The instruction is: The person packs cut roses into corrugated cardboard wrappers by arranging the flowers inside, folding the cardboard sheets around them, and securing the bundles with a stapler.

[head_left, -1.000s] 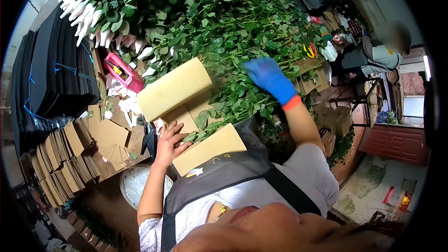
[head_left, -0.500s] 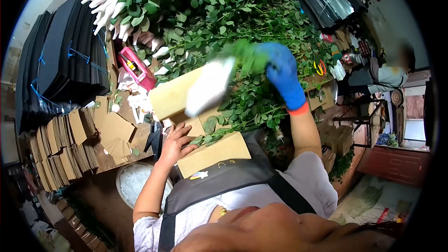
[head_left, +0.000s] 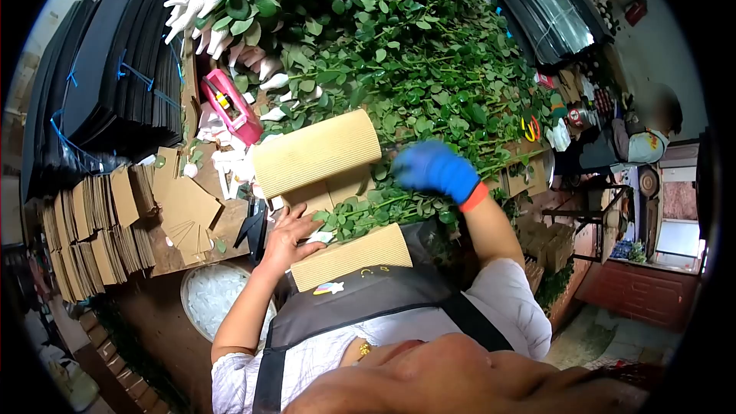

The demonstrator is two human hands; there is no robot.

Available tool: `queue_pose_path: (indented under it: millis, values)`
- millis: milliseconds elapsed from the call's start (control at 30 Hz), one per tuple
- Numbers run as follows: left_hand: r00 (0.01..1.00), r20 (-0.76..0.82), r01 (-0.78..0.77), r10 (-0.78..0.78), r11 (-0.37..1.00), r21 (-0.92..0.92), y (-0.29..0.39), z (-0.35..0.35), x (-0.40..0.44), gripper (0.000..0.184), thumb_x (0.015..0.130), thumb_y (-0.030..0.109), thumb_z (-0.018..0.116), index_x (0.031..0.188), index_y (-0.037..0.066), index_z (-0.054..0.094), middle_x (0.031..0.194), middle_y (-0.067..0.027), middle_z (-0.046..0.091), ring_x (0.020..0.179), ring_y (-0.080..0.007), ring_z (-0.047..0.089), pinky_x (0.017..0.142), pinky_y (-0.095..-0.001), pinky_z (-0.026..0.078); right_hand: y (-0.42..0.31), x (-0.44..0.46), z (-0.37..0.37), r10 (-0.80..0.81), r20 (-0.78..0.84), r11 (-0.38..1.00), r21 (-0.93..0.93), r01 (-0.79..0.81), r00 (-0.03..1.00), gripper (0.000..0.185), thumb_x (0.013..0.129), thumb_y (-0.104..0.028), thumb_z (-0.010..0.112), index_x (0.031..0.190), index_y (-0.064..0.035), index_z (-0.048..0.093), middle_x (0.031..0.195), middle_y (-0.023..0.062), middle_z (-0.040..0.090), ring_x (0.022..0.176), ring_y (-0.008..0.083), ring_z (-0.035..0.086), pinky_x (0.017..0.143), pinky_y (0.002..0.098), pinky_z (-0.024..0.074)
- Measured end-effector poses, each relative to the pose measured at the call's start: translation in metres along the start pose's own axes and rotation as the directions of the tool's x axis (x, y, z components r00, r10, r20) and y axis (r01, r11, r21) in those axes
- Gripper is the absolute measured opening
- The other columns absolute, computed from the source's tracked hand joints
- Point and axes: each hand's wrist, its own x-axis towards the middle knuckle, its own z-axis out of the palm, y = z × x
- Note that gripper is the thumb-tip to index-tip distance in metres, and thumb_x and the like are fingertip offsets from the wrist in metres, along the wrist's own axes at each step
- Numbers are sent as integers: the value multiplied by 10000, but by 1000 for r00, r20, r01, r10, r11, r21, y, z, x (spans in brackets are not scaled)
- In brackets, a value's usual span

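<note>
Corrugated wrap (head_left: 318, 155), leafy stems (head_left: 372, 210) partly inside; your left hand (head_left: 288, 238) at its 7 o'clock, fingers loosely spread, no grip seen; gloved right hand (head_left: 432, 169) blurred near 2, can't tell finger opening or hold; likely laying-in step, next calls for steady wrap

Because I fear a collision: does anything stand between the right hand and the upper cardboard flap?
Only leafy stems show in the narrow gap between the right hand and the upper cardboard flap; no other obstacle is visible, though the hand is blurred.
</note>
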Motion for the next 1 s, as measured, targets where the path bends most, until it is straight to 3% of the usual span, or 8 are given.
queue_pose_path:
  millis: [67,100,167,300,500,667,833,1000]
  values:
    - [1000,6,6,-6,1000,2,0,0,1,607,753,382,855,1257,83,697,1294,-167,671,1371,-385,501,1185,-568,299,24,30,-40,196,-191,981,49,-190,962,228,919,-329,561,997,-200,732,980,70,744,884,298,721,790,464,561]
    - [1000,13,6,-6,1000,4,1,-1,1,624,756,389,853,1269,75,686,1308,-182,660,1370,-393,499,1184,-569,300,55,63,-26,50,-651,999,19,-50,757,209,923,-296,563,1025,-165,691,983,109,738,874,318,713,786,475,560]
    - [999,0,41,-41,999,-6,6,-4,1,635,752,409,855,1237,47,663,1370,-258,590,1355,-426,496,1181,-567,308,82,124,-31,25,-862,1000,21,-14,506,367,889,-310,635,1232,-181,634,1122,119,701,1018,321,672,924,454,523]
    - [999,-41,22,-22,1000,12,6,-4,1,544,744,373,866,1133,38,689,1226,-187,683,1340,-361,534,1180,-573,319,94,184,-32,240,-517,933,-110,-342,821,599,867,-437,678,1416,-230,558,1405,136,581,1250,343,571,1041,431,471]
    - [1000,-19,1,-1,1000,20,-1,2,-1,517,730,362,868,1101,38,709,1202,-129,707,1341,-354,536,1186,-580,304,84,121,31,-240,-803,959,-282,7,545,360,809,-156,704,1165,-193,663,1255,104,618,1149,322,599,962,427,499]
    - [1000,-7,-24,24,1000,13,-2,0,1,515,738,359,866,1101,30,708,1177,-131,704,1340,-380,531,1174,-591,308,88,65,63,-289,-611,950,-275,145,737,473,827,-210,721,1291,-217,629,1291,114,623,1196,339,597,973,438,509]
    - [999,7,-47,47,999,14,3,-8,5,384,836,300,790,1122,56,714,1188,-129,711,1333,-355,539,1183,-588,302,104,70,-42,371,-472,821,569,-46,800,480,916,-271,606,1391,-210,578,1350,136,635,1216,333,615,1008,429,494]
    - [992,-36,-116,121,987,113,5,-11,8,280,866,229,747,1107,88,738,1192,-132,688,1205,-343,593,1086,-519,406,163,143,-10,243,-647,809,-276,-519,723,317,899,-212,636,1212,-176,667,1334,116,615,1223,354,568,1031,454,467]
